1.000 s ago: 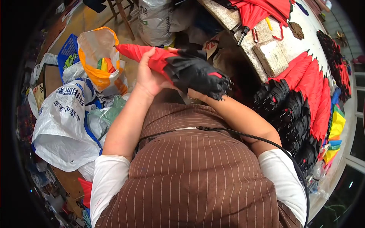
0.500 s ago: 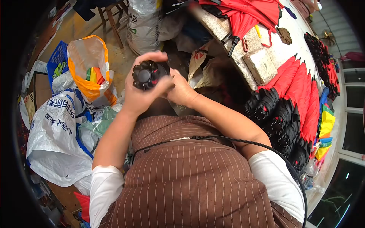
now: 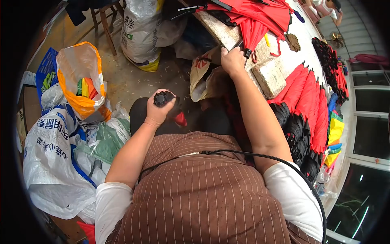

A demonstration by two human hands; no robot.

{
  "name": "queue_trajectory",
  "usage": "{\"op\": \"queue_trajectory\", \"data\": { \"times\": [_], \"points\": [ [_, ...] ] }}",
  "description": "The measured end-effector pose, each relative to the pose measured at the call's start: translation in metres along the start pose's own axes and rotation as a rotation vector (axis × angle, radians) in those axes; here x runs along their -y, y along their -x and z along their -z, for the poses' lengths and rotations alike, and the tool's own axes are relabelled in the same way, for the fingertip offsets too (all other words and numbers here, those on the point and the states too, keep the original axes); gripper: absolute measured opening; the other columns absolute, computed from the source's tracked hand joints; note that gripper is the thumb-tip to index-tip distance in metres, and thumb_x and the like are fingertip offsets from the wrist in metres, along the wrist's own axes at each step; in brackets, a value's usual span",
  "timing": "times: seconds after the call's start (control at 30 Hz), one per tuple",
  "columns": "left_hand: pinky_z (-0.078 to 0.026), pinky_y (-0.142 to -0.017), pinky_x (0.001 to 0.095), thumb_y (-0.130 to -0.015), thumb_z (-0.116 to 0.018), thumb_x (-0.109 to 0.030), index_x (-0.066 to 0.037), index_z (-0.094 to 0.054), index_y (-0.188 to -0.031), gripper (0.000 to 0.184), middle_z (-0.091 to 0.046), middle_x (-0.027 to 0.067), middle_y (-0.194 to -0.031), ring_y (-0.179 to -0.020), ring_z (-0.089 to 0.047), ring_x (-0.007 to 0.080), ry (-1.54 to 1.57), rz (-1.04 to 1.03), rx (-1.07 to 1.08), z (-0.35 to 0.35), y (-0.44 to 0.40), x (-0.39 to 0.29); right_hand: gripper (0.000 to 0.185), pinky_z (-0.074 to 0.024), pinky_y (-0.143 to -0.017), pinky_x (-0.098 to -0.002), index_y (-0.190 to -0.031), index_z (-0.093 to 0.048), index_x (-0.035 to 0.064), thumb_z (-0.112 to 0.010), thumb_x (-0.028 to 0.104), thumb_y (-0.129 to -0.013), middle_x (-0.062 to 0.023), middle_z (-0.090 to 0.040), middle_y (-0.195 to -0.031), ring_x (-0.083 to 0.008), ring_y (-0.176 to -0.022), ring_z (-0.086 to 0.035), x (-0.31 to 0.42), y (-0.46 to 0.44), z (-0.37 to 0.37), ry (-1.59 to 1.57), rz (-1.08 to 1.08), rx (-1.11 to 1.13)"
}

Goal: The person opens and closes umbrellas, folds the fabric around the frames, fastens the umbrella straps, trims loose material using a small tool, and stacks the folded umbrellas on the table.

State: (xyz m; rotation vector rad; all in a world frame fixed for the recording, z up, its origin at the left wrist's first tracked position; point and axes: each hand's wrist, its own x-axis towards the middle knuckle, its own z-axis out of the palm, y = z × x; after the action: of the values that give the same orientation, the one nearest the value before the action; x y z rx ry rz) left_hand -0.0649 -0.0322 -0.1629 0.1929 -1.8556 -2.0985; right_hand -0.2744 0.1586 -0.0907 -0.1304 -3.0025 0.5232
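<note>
The left hand is hiding the middle of a folded umbrella, and the red part showing below that fist is blurring into shadow. The right hand is partly covering a black handle at the edge of the worktop, so the view is leaving unclear whether its fingers are gripping it. Beyond the right hand, red umbrellas are running out of the top edge; farther past them, a person is being partly cut off, appearing too small to read. Between the hands, a beige bag is trailing into darkness, its contents disappearing.
</note>
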Motion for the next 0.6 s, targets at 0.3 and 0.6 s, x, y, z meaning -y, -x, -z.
{"op": "queue_trajectory", "data": {
  "times": [0.3,0.6],
  "points": [
    [-0.044,-0.073,0.0233,-0.078,-0.07,-0.012,-0.002,-0.059,-0.086,0.016,-0.063,0.0027,-0.081,-0.076,-0.056,0.0096,-0.034,0.072,0.184,0.018,-0.009,0.012,0.059,-0.0385,-0.094,-0.0481,-0.134,-0.031,0.0018,-0.054,0.025,-0.085,-0.0291,-0.044,-0.123,-0.0429,-0.112,-0.046,0.001,-0.025,-0.005,0.103,-0.153,-0.11],
    [-0.045,-0.074,0.0233,-0.079,-0.069,-0.01,-0.002,-0.059,-0.088,0.016,-0.063,0.0027,-0.083,-0.078,-0.056,0.009,-0.159,0.106,0.189,0.014,-0.013,0.008,0.07,-0.0407,-0.09,-0.045,-0.142,-0.013,0.0005,-0.049,0.012,-0.084,-0.0329,-0.051,-0.108,-0.0453,-0.103,-0.052,-0.009,0.032,-0.017,-0.056,0.036,-0.027]
  ]
}}
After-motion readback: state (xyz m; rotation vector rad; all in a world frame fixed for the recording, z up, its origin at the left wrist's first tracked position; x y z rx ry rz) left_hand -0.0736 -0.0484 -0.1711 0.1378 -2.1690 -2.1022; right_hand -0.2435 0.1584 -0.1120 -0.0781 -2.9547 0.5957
